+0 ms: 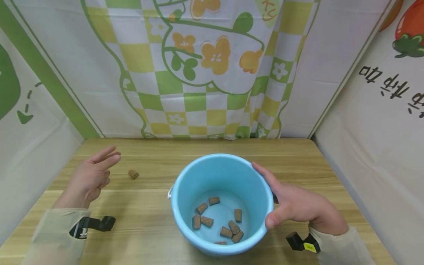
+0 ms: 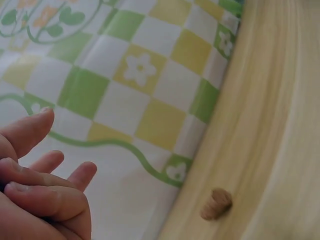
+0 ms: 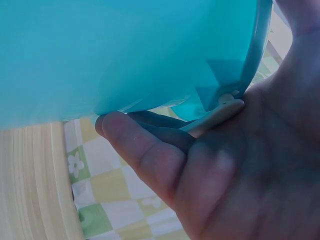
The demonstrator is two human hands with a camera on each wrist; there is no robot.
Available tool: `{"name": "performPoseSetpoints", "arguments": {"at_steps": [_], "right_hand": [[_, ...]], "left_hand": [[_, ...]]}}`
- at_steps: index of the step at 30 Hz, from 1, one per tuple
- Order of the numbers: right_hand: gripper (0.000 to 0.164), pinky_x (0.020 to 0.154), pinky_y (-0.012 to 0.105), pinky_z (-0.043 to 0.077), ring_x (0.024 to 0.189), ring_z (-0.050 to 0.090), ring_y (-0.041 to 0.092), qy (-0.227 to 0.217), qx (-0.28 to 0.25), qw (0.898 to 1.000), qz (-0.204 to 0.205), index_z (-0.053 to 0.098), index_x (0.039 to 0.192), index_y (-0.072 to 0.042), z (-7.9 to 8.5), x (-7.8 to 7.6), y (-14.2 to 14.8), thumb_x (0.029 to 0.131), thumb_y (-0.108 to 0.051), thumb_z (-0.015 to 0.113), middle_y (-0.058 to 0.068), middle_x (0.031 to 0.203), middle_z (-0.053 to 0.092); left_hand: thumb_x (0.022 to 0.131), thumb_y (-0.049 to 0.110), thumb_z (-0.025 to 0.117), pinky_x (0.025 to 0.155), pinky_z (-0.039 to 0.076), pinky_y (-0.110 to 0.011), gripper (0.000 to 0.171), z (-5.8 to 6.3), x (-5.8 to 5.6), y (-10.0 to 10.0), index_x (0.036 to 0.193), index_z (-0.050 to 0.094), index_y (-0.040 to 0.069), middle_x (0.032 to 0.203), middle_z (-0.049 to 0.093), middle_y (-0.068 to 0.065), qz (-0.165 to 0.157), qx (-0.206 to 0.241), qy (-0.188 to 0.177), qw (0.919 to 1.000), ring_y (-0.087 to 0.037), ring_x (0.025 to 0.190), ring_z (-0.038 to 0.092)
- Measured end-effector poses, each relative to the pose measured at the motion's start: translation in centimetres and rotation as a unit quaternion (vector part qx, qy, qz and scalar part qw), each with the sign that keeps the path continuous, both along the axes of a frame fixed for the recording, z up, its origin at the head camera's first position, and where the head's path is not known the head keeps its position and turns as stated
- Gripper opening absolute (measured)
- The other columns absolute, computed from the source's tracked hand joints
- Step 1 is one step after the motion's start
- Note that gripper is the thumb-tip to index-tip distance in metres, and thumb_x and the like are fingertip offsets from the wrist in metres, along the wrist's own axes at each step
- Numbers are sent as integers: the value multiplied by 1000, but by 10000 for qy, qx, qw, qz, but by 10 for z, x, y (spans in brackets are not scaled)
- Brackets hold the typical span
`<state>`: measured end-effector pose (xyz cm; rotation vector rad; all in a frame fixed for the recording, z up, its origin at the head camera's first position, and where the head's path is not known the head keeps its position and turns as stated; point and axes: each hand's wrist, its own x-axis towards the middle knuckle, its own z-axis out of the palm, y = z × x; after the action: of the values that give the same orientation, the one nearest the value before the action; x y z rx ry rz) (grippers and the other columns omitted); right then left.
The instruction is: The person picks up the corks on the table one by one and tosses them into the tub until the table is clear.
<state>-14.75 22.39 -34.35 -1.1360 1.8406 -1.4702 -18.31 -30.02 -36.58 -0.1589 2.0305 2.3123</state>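
Note:
A light-blue bucket (image 1: 179, 217) stands on the table, with several brown corks (image 1: 207, 221) lying on its bottom. My right hand (image 1: 298, 204) grips the bucket's right side, thumb and forefinger at the rim. In the right wrist view, other fingers (image 3: 145, 147) lie along the outer wall, and a pale handle (image 3: 217, 117) passes by the palm. To the left, my left hand (image 1: 91, 176) is above the table holding nothing, some fingers extended and others bent. A single cork (image 1: 133, 174) lies on the table just right of it, apart from the fingertips.
The wood-grain table (image 1: 145, 224) ends at the back against a checked, flowered curtain (image 1: 212, 106). Pale printed side walls (image 1: 371, 121) stand close on the left and right. A white handle joint (image 1: 170, 192) sticks out on the bucket's left side.

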Motion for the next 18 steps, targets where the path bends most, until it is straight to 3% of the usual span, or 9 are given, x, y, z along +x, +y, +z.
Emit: {"name": "performPoseSetpoints", "arguments": {"at_steps": [5, 10, 14, 17, 18], "right_hand": [[120, 101, 49, 43, 126, 42, 52, 37, 35, 10000, -25, -12, 158, -30, 1, 0, 0, 84, -34, 83, 27, 152, 28], [121, 101, 48, 43, 126, 43, 51, 89, 99, 9999, -71, -12, 158, -29, 1, 0, 1, 84, -35, 83, 27, 152, 29], [121, 101, 46, 43, 126, 43, 51, 86, 120, 9998, -97, -12, 158, -29, 1, 0, 1, 84, -34, 83, 27, 152, 29], [121, 100, 45, 44, 125, 45, 50, 118, 142, 9998, -122, -12, 158, -29, 1, 1, 2, 84, -35, 83, 27, 151, 30], [121, 100, 45, 44, 125, 45, 49, 136, 154, 9997, -126, -12, 158, -29, 1, 1, 2, 84, -35, 83, 27, 151, 30]], "left_hand": [[92, 29, 74, 40, 31, -19, 83, -16, 2, -14, 159, 27, 17, 150, 40, -4, 257, -77, -269, 9993, -2, 45, 30], [91, 32, 75, 40, 32, -19, 85, -29, 1, -24, 160, 25, 21, 163, 19, -9, 403, -79, -540, 9977, -1, 46, 31], [89, 37, 76, 35, 31, -20, 89, -45, -1, -33, 160, 24, 23, 164, 13, -10, 430, -214, -928, 9945, -1, 45, 34], [89, 44, 74, 34, 33, -21, 92, -59, -4, -38, 160, 22, 21, 163, 14, -14, 377, -583, -1219, 9901, -1, 45, 36], [89, 46, 73, 34, 33, -21, 91, -64, -5, -39, 160, 21, 21, 156, 31, -19, 357, -831, -1289, 9875, -2, 44, 36]]}}
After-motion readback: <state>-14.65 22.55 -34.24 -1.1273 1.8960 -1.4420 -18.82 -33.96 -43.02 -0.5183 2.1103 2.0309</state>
